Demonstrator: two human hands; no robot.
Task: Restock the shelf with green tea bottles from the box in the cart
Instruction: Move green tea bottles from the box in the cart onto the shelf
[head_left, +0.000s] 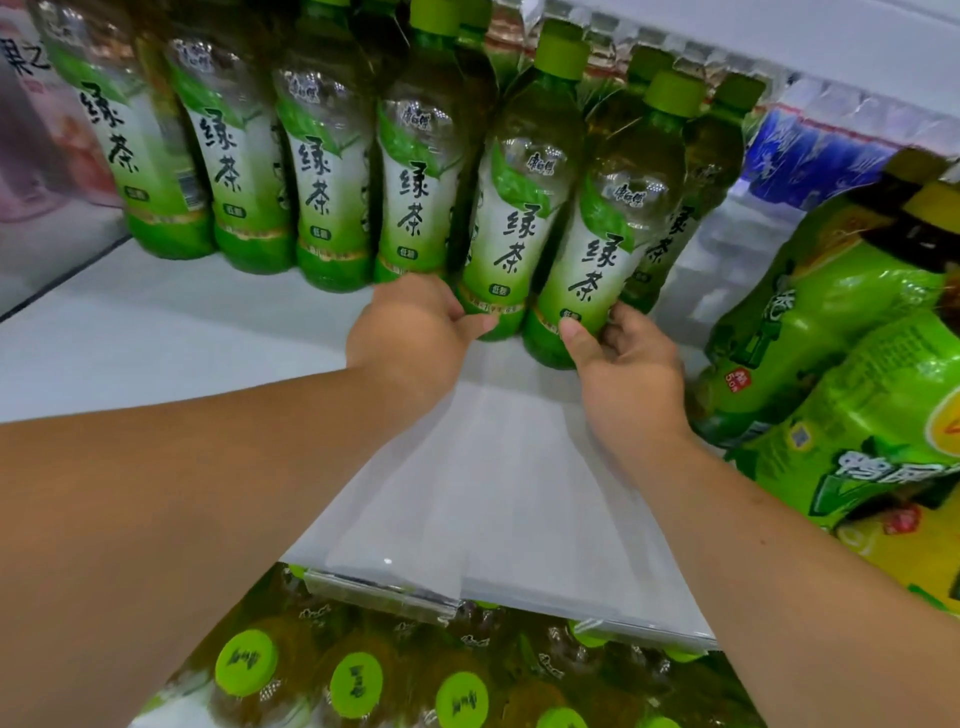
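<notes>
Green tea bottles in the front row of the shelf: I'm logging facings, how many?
6: four running left to right, one at the left hand, one at the right hand. More stand behind, partly hidden.

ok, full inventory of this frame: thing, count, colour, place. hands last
green tea bottles: six in the front row, more behind, green caps and green-white labels, standing on the shelf
shelf: one, white, front part bare
shrink-wrapped packs: at least two, bright green with yellow, stacked at right on the shelf
blue-labelled bottles: count unclear, back right
pink-labelled drinks: count unclear, blurred, far left
bottles below: several, green caps seen from above, under the shelf edge
left hand: on the base of the fifth bottle from the left
right hand: gripping the base of the rightmost front bottle
</notes>
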